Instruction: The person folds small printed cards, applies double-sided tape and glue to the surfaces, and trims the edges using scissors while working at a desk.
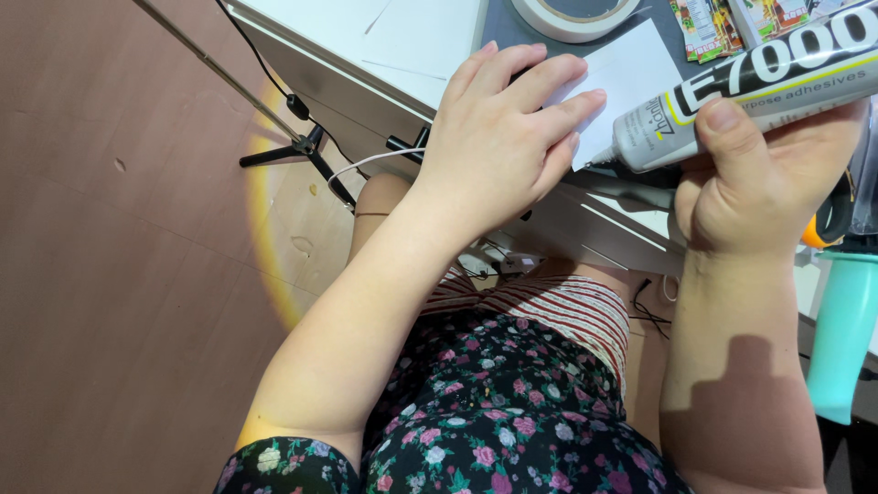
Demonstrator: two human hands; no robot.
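Observation:
My right hand (764, 178) grips a grey tube of adhesive (732, 96), thumb on top, with its thin metal nozzle aimed left at the edge of a white card (631, 69). Flat on that card rests my left hand (498, 137), fingers spread and pressing it onto the dark mat on the white desk (402, 46). The nozzle tip sits just beside my left fingertips, close to the card's near edge. Whether the tip touches the card cannot be told.
A roll of white tape (572, 14) lies at the back of the desk, next to colourful printed packets (709, 27). A teal cylinder (841, 334) stands at the right. A tripod leg and cables (306, 146) sit on the wooden floor to the left.

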